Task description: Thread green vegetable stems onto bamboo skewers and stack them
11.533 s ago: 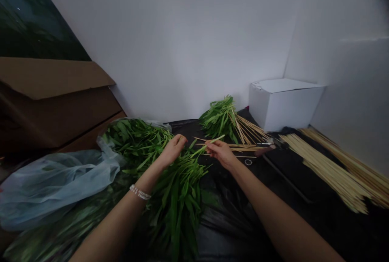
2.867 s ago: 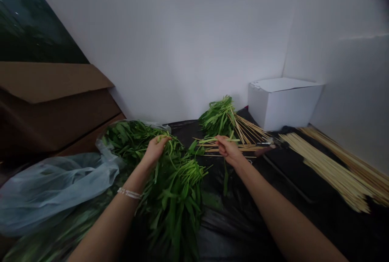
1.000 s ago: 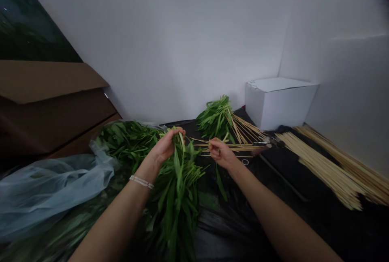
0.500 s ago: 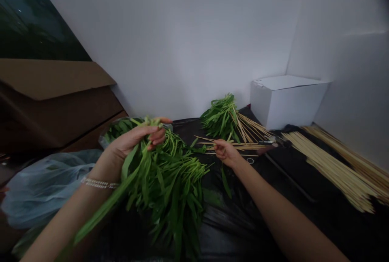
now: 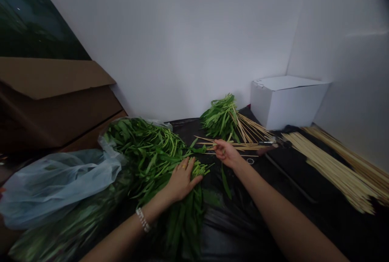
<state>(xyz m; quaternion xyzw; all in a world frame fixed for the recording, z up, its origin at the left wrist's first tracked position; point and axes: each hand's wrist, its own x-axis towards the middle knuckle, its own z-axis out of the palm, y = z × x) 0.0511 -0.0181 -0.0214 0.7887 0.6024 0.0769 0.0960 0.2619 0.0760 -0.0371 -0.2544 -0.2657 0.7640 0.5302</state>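
Note:
My left hand [image 5: 182,179] lies palm down on a heap of leafy green stalks [image 5: 152,168], fingers extended and somewhat apart, near the cut stem ends. It wears a ring and a beaded bracelet. My right hand [image 5: 225,153] is pinched around a leafy green stalk [image 5: 225,183], whose long narrow leaf hangs below the fingers. Just behind the right hand, several thin wooden sticks [image 5: 249,147] lie across the black covering. A bundle of greens with sticks [image 5: 223,116] rests farther back.
A translucent plastic bag [image 5: 67,181] sits left of the heap, beside a cardboard box [image 5: 54,79]. At the right are long pale sticks [image 5: 331,168], a black flat case [image 5: 291,168] and a white box [image 5: 288,104]. A small ring [image 5: 250,161] lies near the right wrist.
My left hand has let go of the stalks it held up and come down to the right onto the heap. My right hand stays in place with its stalk.

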